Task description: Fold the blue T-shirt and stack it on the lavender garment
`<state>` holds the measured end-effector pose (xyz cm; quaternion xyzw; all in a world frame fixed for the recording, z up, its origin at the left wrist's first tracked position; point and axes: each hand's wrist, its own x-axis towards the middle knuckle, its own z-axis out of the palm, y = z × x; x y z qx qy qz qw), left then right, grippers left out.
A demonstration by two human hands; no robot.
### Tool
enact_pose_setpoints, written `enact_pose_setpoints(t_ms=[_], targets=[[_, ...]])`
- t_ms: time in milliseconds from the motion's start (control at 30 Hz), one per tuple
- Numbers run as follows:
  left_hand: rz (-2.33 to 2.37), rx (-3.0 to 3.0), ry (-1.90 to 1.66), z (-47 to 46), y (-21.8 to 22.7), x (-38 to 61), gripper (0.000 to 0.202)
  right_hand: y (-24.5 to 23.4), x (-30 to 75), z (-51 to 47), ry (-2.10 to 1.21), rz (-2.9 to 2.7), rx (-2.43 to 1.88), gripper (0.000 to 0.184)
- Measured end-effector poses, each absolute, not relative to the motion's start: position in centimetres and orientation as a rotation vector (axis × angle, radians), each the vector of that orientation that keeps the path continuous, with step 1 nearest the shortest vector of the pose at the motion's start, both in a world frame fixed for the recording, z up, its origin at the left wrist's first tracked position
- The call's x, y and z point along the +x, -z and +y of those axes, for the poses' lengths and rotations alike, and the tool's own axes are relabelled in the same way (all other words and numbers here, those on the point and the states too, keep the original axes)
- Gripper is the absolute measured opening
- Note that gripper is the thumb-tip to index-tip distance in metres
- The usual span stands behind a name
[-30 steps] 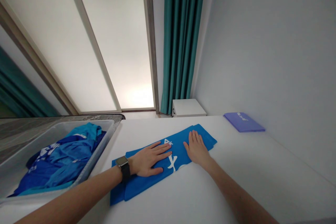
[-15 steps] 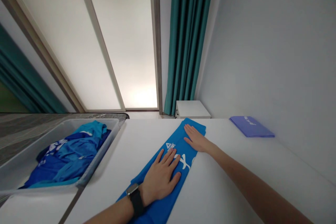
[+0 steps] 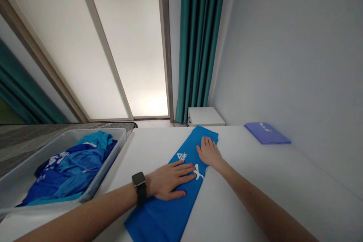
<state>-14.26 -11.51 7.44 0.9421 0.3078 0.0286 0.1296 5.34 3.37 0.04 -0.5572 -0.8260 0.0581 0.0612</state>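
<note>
A bright blue garment [image 3: 170, 211] with white print lies folded into a long strip on the white table [image 3: 255, 181], running from near me toward the far edge. My left hand [image 3: 170, 179], with a black watch on its wrist, lies flat on the strip's middle, fingers stretched out. Farther along, my right hand [image 3: 209, 152] rests flat on the strip near its far end, fingers together and extended. Neither hand grips anything.
A clear plastic bin [image 3: 113, 147] at the left holds a heap of crumpled blue garments [image 3: 68, 170]. A folded purple garment [image 3: 266, 132] lies at the table's far right by the wall. A small white cabinet [image 3: 205, 116] and teal curtain [image 3: 198, 45] stand beyond.
My left hand slid across the strip and its arm now comes in from the left. My right hand drew back slightly toward me along the cloth. The garment stays a long strip.
</note>
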Motion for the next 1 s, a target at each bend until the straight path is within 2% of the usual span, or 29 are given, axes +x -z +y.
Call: enact_pose_setpoints(t_ms=[167, 367, 733, 1000], targets=[[0.879, 2.732, -0.043, -11.4, -7.7, -14.6, 0.064, 0.0, 3.3, 1.8, -0.047, -2.428, -1.78, 0.07], [1.05, 2.746, -0.133, -13.0, -6.3, -13.3, 0.064, 0.3, 2.9, 2.5, 0.052, -2.509, -1.627, 0.071], [1.602, 2.49, -0.378, -14.8, -3.5, -7.5, 0.063, 0.4, 2.6, 6.1, -0.027, -2.802, -1.055, 0.071], [1.677, 2.45, -0.406, -14.7, -3.2, -6.5, 0.063, -0.2, 2.4, 6.3, -0.084, -2.836, -1.005, 0.073]])
